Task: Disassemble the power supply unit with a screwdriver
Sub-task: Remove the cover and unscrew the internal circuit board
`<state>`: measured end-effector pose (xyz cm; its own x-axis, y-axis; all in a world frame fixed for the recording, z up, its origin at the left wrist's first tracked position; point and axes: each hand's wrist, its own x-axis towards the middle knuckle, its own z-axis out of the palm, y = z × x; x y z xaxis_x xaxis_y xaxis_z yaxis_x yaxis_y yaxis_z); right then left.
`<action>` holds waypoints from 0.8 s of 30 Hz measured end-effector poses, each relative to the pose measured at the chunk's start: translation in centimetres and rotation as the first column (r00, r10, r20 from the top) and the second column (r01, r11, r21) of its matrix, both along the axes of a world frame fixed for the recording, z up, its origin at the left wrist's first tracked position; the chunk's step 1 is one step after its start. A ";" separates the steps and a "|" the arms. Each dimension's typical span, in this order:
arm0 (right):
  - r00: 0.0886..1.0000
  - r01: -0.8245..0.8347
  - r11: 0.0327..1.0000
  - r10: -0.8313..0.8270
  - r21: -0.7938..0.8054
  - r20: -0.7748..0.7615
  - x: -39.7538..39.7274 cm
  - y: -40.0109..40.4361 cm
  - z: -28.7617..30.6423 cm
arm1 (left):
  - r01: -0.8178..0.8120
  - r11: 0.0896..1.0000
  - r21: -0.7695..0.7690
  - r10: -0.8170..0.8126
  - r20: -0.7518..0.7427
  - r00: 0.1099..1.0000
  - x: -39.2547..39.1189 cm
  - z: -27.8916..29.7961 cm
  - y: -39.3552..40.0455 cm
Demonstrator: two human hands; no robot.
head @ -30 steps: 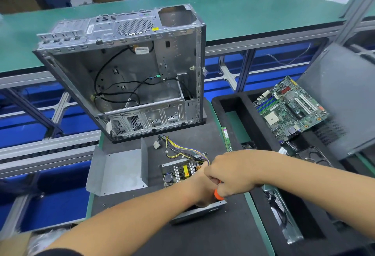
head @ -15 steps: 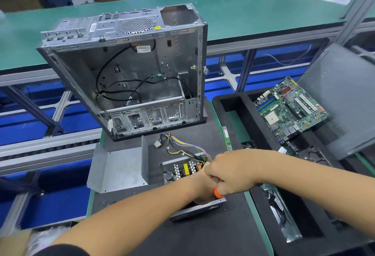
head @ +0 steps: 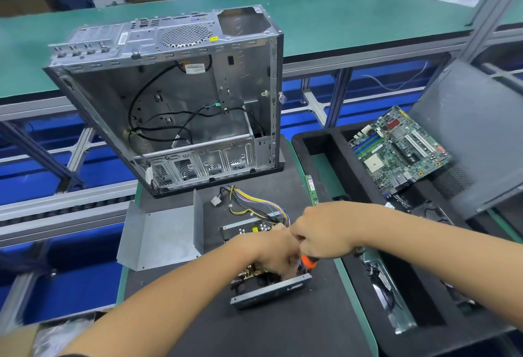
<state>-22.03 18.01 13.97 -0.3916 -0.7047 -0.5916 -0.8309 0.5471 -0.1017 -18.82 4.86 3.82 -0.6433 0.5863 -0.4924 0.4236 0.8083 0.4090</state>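
The opened power supply unit (head: pixel 268 291) lies on the black mat, its circuit board and coloured wire bundle (head: pixel 254 203) showing. My right hand (head: pixel 322 229) grips an orange-handled screwdriver (head: pixel 308 261) pointing down into the unit. My left hand (head: pixel 271 252) rests on the board inside the unit with its fingers curled down beside the screwdriver; what the fingertips hold is hidden. The unit's removed grey metal cover (head: pixel 161 235) lies just to the left.
An empty computer case (head: pixel 175 101) stands tilted behind the unit. A RAM stick (head: pixel 311 189) lies at the mat's right edge. A black foam tray (head: pixel 334 152) on the right holds a motherboard (head: pixel 399 150); a grey side panel (head: pixel 475 130) leans there.
Both hands stay over the unit. My left hand has shifted slightly lower into it, and the view has barely moved.
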 end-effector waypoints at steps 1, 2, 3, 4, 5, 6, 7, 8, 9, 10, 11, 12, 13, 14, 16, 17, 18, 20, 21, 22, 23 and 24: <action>1.000 0.013 1.000 -0.013 0.003 -0.004 -0.2 -0.1 0.0 | -0.026 0.999 0.026 0.026 -0.004 1.000 -0.2 0.3 -0.2; 1.000 0.015 1.000 -0.015 0.004 -0.005 -0.4 -0.2 0.1 | -0.038 0.997 0.068 0.040 -0.027 0.999 -0.4 0.4 -0.5; 1.000 0.008 1.000 -0.008 0.008 0.000 -0.6 -0.3 0.1 | -0.071 0.994 0.082 0.071 -0.005 0.997 -0.4 0.4 -0.8; 1.000 -0.009 1.000 0.009 0.015 0.004 -0.7 -0.6 0.2 | -0.082 0.991 0.107 0.081 0.015 0.997 -0.4 0.8 -1.0; 1.000 -0.030 0.999 0.029 0.025 0.008 -0.7 -0.8 0.3 | -0.113 0.986 0.121 0.107 0.055 0.993 -0.4 0.9 -1.2; 0.999 -0.049 0.998 0.049 0.035 0.010 -0.7 -1.1 0.2 | -0.133 0.979 0.156 0.126 0.057 0.990 -0.4 1.1 -1.3; 0.998 -0.065 0.997 0.065 0.047 0.012 -0.6 -1.5 0.2 | -0.151 0.974 0.171 0.144 0.052 0.988 -0.5 1.3 -1.5; 0.997 -0.079 0.995 0.079 0.062 0.012 -0.5 -1.8 0.2 | -0.167 0.971 0.169 0.162 0.044 0.986 -0.7 1.5 -1.6; 0.996 -0.093 0.992 0.093 0.080 0.012 -0.4 -2.1 0.1 | -0.185 0.969 0.164 0.181 0.039 0.983 -0.9 1.6 -1.8; 0.994 -0.108 0.989 0.107 0.104 0.017 -0.3 -2.3 0.1 | -0.206 0.964 0.165 0.202 0.043 0.979 -1.1 1.8 -1.9; 0.993 -0.121 0.984 0.118 0.130 0.028 -0.1 -2.6 0.1 | -0.225 0.959 0.171 0.219 0.054 0.974 -1.3 1.8 -2.0; 0.992 -0.127 0.980 0.123 0.156 0.036 0.1 -2.8 0.1 | -0.234 0.955 0.185 0.225 0.069 0.972 -1.4 1.9 -2.1; 0.992 -0.125 0.976 0.120 0.176 0.039 0.3 -3.1 0.2 | -0.237 0.953 0.190 0.220 0.107 0.970 -1.6 1.8 -2.2; 0.993 -0.118 0.972 0.113 0.202 0.036 0.4 -3.2 0.3 | -0.235 0.953 0.192 0.209 0.147 0.967 -1.6 1.7 -2.2; 0.995 -0.094 0.944 0.096 0.316 0.010 0.6 -3.4 0.6 | -0.237 0.954 0.183 0.190 0.239 0.952 -1.3 1.5 -2.0; 0.996 -0.078 0.917 0.086 0.392 -0.004 0.5 -3.4 0.9 | -0.240 0.953 0.182 0.185 0.274 0.944 -1.2 1.2 -1.9; 0.998 -0.057 0.882 0.070 0.468 -0.009 0.3 -3.4 1.3 | -0.235 0.957 0.170 0.178 0.295 0.939 -1.0 1.2 -1.7; 1.000 -0.009 0.813 0.020 0.582 -0.012 -0.1 -3.2 2.0 | -0.203 0.970 0.137 0.156 0.294 0.943 -0.7 1.1 -1.4; 1.000 0.018 0.797 -0.004 0.603 -0.025 -0.4 -3.0 2.3 | -0.195 0.972 0.133 0.151 0.282 0.947 -0.7 1.0 -1.3; 0.999 0.045 0.794 -0.024 0.607 -0.042 -0.7 -2.8 2.5 | -0.193 0.970 0.146 0.150 0.264 0.953 -0.7 1.2 -1.2; 0.998 0.060 0.792 -0.031 0.608 -0.059 -1.1 -2.7 2.6 | -0.195 0.966 0.168 0.155 0.227 0.962 -0.8 1.5 -1.2; 0.997 0.061 0.790 -0.020 0.610 -0.075 -1.4 -2.5 2.7 | -0.198 0.961 0.190 0.168 0.165 0.972 -1.0 1.9 -1.3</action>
<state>-23.46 15.50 16.65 -0.4613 -0.1865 -0.8674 -0.7997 0.5109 0.3154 -19.83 3.61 5.75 -0.6793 0.5629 -0.4708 0.1998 0.7592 0.6194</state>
